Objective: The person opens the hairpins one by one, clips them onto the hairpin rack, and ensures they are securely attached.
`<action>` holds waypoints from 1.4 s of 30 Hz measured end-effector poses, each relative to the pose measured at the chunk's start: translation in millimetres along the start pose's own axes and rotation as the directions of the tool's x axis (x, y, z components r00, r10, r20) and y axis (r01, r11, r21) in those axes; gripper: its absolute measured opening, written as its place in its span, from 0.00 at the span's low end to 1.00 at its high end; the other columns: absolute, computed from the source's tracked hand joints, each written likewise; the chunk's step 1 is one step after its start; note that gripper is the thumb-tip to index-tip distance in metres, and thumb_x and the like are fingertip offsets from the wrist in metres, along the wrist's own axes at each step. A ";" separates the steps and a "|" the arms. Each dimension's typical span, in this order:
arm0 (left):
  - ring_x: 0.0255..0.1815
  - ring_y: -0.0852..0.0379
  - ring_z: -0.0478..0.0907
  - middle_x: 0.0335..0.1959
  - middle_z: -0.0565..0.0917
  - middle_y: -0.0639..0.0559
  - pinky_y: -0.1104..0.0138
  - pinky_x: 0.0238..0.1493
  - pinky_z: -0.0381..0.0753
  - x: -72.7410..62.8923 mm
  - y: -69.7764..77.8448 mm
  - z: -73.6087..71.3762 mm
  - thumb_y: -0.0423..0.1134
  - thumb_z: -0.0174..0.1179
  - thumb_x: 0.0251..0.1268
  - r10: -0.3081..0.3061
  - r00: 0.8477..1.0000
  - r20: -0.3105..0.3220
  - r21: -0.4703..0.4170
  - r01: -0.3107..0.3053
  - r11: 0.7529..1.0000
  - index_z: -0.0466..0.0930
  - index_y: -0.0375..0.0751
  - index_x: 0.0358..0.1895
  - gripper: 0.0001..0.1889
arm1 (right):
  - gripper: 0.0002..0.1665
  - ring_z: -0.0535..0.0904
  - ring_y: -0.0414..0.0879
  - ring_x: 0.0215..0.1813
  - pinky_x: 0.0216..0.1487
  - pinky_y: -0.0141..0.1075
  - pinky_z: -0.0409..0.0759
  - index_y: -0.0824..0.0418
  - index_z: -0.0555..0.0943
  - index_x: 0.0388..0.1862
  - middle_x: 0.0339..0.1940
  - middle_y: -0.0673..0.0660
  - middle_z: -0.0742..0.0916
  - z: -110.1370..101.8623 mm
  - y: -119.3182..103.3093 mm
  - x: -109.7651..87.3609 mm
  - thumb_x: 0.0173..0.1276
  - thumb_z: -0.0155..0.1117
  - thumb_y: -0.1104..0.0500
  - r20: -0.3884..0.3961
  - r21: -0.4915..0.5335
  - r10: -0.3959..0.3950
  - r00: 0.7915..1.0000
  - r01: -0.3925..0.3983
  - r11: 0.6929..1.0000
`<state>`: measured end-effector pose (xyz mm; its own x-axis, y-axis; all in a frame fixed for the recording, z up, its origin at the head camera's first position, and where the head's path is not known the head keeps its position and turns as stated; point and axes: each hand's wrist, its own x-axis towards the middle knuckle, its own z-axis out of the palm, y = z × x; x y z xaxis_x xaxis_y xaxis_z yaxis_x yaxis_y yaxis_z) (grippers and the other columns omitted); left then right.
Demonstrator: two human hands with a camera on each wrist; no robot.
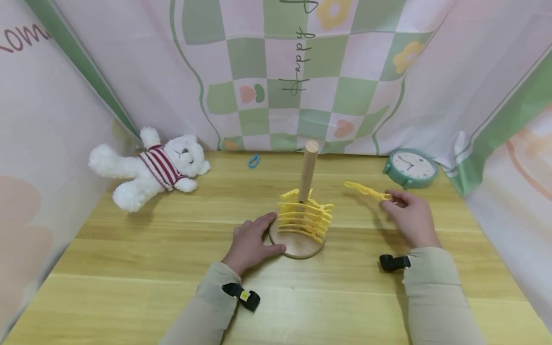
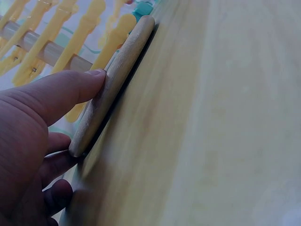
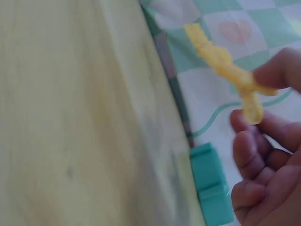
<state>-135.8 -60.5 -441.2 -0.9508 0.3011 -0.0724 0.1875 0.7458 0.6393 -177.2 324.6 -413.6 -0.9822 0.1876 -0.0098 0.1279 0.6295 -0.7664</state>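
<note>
A round wooden base carries an upright wooden post. Several yellow plastic clothespins sit one above another around the lower part of that post. My left hand holds the base by its left edge, and in the left wrist view the thumb lies on top of the rim. Out to the right, above the table, my right hand pinches one yellow clothespin by its end. The right wrist view shows this clothespin's two handle ends near the thumb and fingers, its other end pointing away.
At the back right stands a green round clock, close beyond my right hand. A white teddy bear in a striped shirt lies at the back left. Near the back edge lies a small blue loop. Patterned curtains border the wooden table.
</note>
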 end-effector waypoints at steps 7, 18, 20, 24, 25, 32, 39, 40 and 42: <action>0.55 0.48 0.71 0.76 0.67 0.56 0.49 0.60 0.58 -0.6 -0.7 0.3 0.60 0.71 0.56 0.002 1.000 -0.001 -0.003 -0.002 1.000 0.64 0.51 0.77 0.46 | 0.24 0.76 0.39 0.37 0.33 0.22 0.75 0.66 0.81 0.59 0.37 0.47 0.82 1.0 -24.9 -8.7 0.70 0.69 0.53 -0.104 0.162 -0.147 0.984 0.162 0.973; 0.55 0.48 0.70 0.76 0.67 0.56 0.49 0.60 0.58 -0.9 -0.7 -0.2 0.60 0.72 0.55 -0.005 1.000 0.002 -0.010 0.005 1.000 0.64 0.51 0.77 0.46 | 0.18 0.77 0.37 0.33 0.31 0.22 0.77 0.68 0.84 0.54 0.35 0.46 0.83 -4.2 -54.6 -26.4 0.65 0.72 0.66 -0.116 0.226 -0.330 0.937 0.349 0.910; 0.56 0.47 0.70 0.76 0.67 0.56 0.49 0.60 0.58 -0.8 -0.8 -0.2 0.60 0.71 0.55 -0.004 1.000 0.001 -0.010 0.004 1.000 0.64 0.51 0.77 0.46 | 0.18 0.76 0.37 0.32 0.30 0.23 0.76 0.69 0.84 0.53 0.35 0.46 0.83 -4.7 -61.2 -30.2 0.64 0.72 0.69 -0.117 0.234 -0.376 0.919 0.393 0.889; 0.57 0.47 0.70 0.76 0.67 0.56 0.50 0.60 0.58 -0.4 -1.4 -0.1 0.61 0.71 0.56 -0.005 1.000 0.002 -0.007 0.005 1.000 0.64 0.51 0.77 0.46 | 0.17 0.75 0.38 0.29 0.25 0.24 0.73 0.72 0.85 0.49 0.33 0.49 0.84 -3.7 -73.1 -37.0 0.59 0.71 0.76 -0.134 0.262 -0.488 0.863 0.506 0.822; 0.57 0.47 0.70 0.76 0.67 0.56 0.50 0.60 0.58 -0.2 -1.4 0.0 0.61 0.71 0.56 -0.005 1.000 0.002 -0.005 0.005 1.000 0.63 0.52 0.77 0.46 | 0.17 0.75 0.38 0.28 0.24 0.25 0.72 0.72 0.85 0.48 0.33 0.50 0.84 -3.2 -75.2 -38.2 0.58 0.71 0.78 -0.141 0.266 -0.515 0.846 0.533 0.803; 0.55 0.48 0.70 0.76 0.67 0.56 0.51 0.58 0.59 0.1 -1.1 0.2 0.61 0.71 0.56 -0.007 1.000 0.002 0.006 0.007 1.000 0.63 0.52 0.77 0.46 | 0.20 0.75 0.38 0.25 0.23 0.26 0.72 0.67 0.88 0.45 0.32 0.53 0.86 4.8 -83.9 -43.7 0.54 0.72 0.80 -0.123 0.213 -0.622 0.773 0.633 0.744; 0.56 0.47 0.71 0.76 0.67 0.56 0.50 0.58 0.59 0.4 -1.0 0.8 0.61 0.71 0.56 -0.007 1.000 0.003 0.013 0.007 1.000 0.63 0.52 0.77 0.46 | 0.18 0.73 0.38 0.24 0.23 0.27 0.71 0.64 0.89 0.44 0.31 0.50 0.85 13.8 -95.5 -51.3 0.54 0.74 0.77 -0.106 0.177 -0.640 0.761 0.648 0.741; 0.56 0.47 0.71 0.76 0.67 0.56 0.50 0.59 0.59 0.5 -1.1 0.9 0.61 0.71 0.56 -0.006 1.000 0.003 0.013 0.006 1.000 0.63 0.52 0.77 0.46 | 0.18 0.72 0.38 0.24 0.23 0.27 0.70 0.64 0.89 0.44 0.31 0.50 0.85 15.6 -97.7 -52.5 0.55 0.74 0.77 -0.108 0.169 -0.640 0.761 0.649 0.742; 0.56 0.47 0.71 0.76 0.67 0.57 0.49 0.59 0.59 0.6 -1.2 1.1 0.61 0.71 0.56 -0.005 1.000 0.001 0.016 0.005 1.000 0.63 0.52 0.77 0.46 | 0.16 0.72 0.38 0.24 0.23 0.27 0.70 0.63 0.89 0.43 0.30 0.48 0.85 19.4 -102.4 -55.3 0.56 0.75 0.74 -0.108 0.151 -0.637 0.763 0.646 0.748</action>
<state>-136.3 -60.5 -442.8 -0.9516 0.2977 -0.0766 0.1863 0.7569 0.6264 -138.6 235.2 -347.0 -0.8159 -0.1767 0.5505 -0.5600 0.4782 -0.6766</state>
